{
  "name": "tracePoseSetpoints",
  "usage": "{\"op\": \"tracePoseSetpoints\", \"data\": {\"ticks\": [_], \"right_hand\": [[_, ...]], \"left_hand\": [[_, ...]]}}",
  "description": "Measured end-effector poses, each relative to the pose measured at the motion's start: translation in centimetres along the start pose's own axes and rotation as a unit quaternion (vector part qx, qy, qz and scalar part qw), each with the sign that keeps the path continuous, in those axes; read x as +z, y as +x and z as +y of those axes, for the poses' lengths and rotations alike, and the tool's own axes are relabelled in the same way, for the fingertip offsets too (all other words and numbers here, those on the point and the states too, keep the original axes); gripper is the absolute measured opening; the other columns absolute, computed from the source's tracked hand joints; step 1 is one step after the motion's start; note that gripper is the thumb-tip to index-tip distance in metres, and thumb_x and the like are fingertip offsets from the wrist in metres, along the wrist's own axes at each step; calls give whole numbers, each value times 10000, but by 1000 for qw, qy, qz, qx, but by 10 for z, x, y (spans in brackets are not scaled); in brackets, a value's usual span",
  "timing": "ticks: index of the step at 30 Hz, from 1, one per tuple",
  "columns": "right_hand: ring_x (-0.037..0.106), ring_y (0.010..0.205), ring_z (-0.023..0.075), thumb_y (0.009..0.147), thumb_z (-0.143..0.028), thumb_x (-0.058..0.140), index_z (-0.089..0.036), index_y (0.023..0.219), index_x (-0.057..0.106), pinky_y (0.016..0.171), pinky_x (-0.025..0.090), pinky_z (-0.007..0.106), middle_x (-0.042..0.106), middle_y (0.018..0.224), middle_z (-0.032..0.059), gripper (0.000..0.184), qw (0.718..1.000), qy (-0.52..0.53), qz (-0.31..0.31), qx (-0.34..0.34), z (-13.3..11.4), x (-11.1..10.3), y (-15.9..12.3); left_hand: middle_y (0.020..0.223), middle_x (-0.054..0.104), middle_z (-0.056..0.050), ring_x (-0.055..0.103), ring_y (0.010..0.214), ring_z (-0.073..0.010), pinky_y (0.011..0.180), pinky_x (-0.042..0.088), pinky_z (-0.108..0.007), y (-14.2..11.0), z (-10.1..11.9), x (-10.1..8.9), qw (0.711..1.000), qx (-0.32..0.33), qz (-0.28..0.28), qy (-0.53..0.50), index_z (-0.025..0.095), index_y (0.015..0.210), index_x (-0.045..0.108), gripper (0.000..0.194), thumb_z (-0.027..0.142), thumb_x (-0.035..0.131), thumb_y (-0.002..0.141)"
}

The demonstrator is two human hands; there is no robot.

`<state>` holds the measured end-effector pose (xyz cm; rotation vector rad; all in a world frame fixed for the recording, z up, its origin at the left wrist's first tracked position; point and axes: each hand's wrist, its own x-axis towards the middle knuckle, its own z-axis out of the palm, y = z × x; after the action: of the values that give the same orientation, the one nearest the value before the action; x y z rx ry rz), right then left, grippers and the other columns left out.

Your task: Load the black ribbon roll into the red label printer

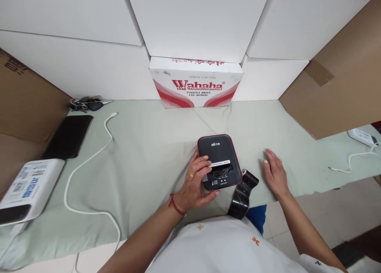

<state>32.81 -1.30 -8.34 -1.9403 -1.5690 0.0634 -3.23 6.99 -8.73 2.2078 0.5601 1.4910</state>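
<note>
A black, rounded-square device (218,151) with a red edge sits on the green cloth in front of me. White lettering marks its top. Below that are a white strip label, a recess with dark cord-like stuff inside and small button marks. My left hand (198,181) grips its left side, fingers over the top and thumb along the near edge. Just right of the device lies a partly unrolled black plastic roll (241,193), its loose end hanging toward my lap. My right hand (275,173) rests on the cloth further right, holding nothing, thumb apart from the fingers.
A Wahaha carton (198,86) stands against white boxes at the back. Brown cardboard (336,66) flanks the right side. On the left lie keys (89,103), a black phone-like slab (70,136), a white power bank (32,189) and a white cable (86,163).
</note>
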Motion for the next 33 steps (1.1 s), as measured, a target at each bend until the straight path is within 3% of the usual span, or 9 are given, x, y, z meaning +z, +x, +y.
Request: {"op": "tracePoseSetpoints", "data": {"ticks": [3, 5, 10, 15, 19, 22, 25, 28, 33], "right_hand": [[521, 1588, 360, 1135, -583, 426, -192, 1599, 564, 1293, 429, 688, 571, 1682, 211, 622, 1000, -28, -1, 7, 17, 5, -4], [543, 1569, 338, 1142, -563, 414, -206, 1587, 570, 1291, 446, 648, 604, 1654, 192, 591, 999, -40, -5, 0, 18, 8, -5], [640, 1448, 340, 1143, -554, 407, -192, 1457, 667, 1225, 509, 626, 710, 1522, 193, 546, 999, -32, 1, -4, 11, 6, -6], [697, 1350, 325, 1135, -539, 425, -220, 1255, 761, 1205, 516, 605, 785, 1397, 165, 479, 1000, -8, 2, 7, 6, 3, -6], [702, 1337, 327, 1114, -554, 467, -228, 1163, 792, 1219, 499, 602, 803, 1359, 157, 463, 999, 19, 4, 29, 4, 2, -2], [704, 1324, 341, 1095, -581, 503, -225, 1157, 801, 1190, 521, 610, 816, 1323, 152, 468, 997, 47, 19, 58, -3, 3, -1], [776, 1145, 305, 1116, -556, 496, -224, 1244, 770, 1029, 626, 545, 833, 1248, 137, 450, 990, 88, 45, 97, -31, 7, -6], [780, 1148, 265, 1121, -478, 547, -253, 1399, 697, 979, 655, 466, 776, 1386, 128, 387, 977, 186, 56, 86, -82, 11, -12], [663, 1369, 304, 1076, -295, 625, -285, 1606, 564, 1156, 565, 556, 713, 1513, 128, 533, 952, 216, 50, -210, -159, 9, -6]], "left_hand": [[1416, 610, -174, 582, 1480, -426, 1250, 424, -753, 0, 0, -2, 999, -23, -2, -43, 270, 1536, 470, 707, 456, 796, 936], [1466, 564, -172, 537, 1529, -438, 1260, 410, -769, 0, -1, -4, 998, -35, 2, -60, 299, 1532, 463, 708, 430, 811, 930], [1518, 503, -173, 464, 1584, -435, 1277, 398, -770, 1, -1, -6, 997, -32, -1, -69, 306, 1561, 455, 725, 383, 803, 930], [1537, 516, -182, 441, 1597, -422, 1331, 311, -769, 1, 1, -10, 992, -64, -6, -107, 287, 1615, 460, 721, 469, 748, 979], [1553, 497, -118, 425, 1626, -336, 1350, 380, -636, 2, 2, -11, 967, -153, 63, -191, 348, 1575, 532, 572, 345, 694, 1026], [1688, 424, -61, 345, 1684, -320, 1364, 384, -576, 4, 3, -11, 917, -267, 108, -275, 412, 1553, 550, 632, 348, 783, 969], [1804, 356, -11, 204, 1755, -316, 1447, 188, -570, 8, 3, -11, 868, -357, 101, -331, 446, 1617, 490, 802, 400, 859, 906], [1848, 309, 41, 99, 1784, -303, 1469, 28, -535, 12, -1, -14, 855, -378, 94, -344, 473, 1631, 475, 900, 383, 900, 842], [1886, 231, 57, 63, 1790, -303, 1468, 33, -506, 19, -13, -14, 857, -361, 61, -364, 485, 1703, 351, 1081, 373, 894, 774]]}}
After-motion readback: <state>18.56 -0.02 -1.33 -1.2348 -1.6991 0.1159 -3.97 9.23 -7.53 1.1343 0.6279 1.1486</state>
